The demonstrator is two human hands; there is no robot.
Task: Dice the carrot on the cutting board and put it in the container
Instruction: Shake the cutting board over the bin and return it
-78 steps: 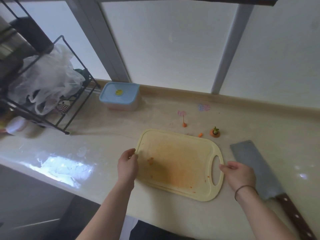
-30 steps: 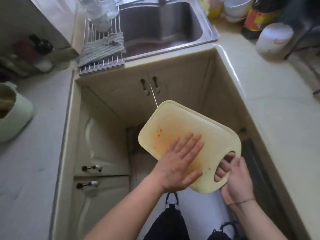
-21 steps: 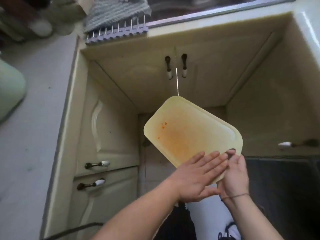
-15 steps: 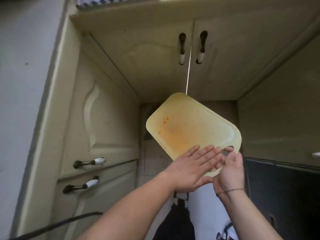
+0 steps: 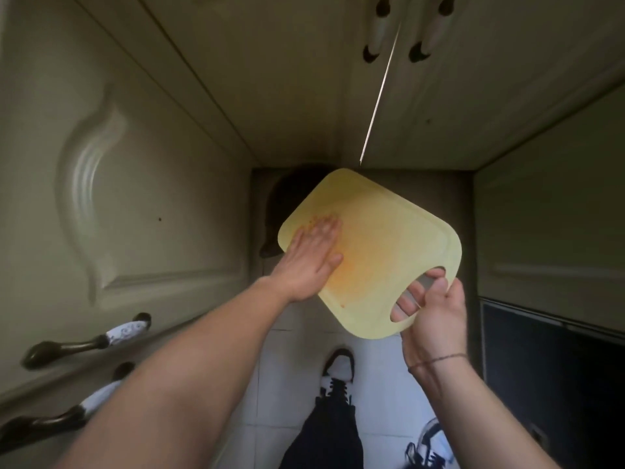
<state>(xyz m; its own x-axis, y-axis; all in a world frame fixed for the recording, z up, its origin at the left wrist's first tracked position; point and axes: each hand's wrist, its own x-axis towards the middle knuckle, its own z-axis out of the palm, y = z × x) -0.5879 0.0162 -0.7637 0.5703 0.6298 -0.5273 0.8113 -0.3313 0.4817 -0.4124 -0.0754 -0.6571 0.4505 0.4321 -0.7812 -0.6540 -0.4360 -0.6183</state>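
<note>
A person looks straight down at their own two hands holding a yellow cutting board (image 5: 389, 245) in the air above a pale tiled floor (image 5: 287, 353), in a corner of cream kitchen cabinets (image 5: 142, 204). The right hand (image 5: 431, 316) grasps the board at its handle end: fingers (image 5: 411, 299) come up through the oval handle slot from below, and the thumb lies over the rim beside the slot. The left hand (image 5: 309, 262) lies flat on the board's top face with fingers straight and close together, their tips resting on the far left part of the surface. An orange carrot stain (image 5: 351, 269) spreads across the board just right of the left hand, and a few tiny orange flecks sit just beyond its fingertips. No whole carrot or diced pieces can be made out on the board. A thin bracelet (image 5: 439, 360) circles the right wrist. Below the board, between the two forearms, a dark trouser leg (image 5: 324, 434) and a black and white shoe (image 5: 338, 367) stand on the tiles. Dark drawer handles (image 5: 84, 343) with white patterned ends stick out from the cabinet left of the left forearm.
</note>
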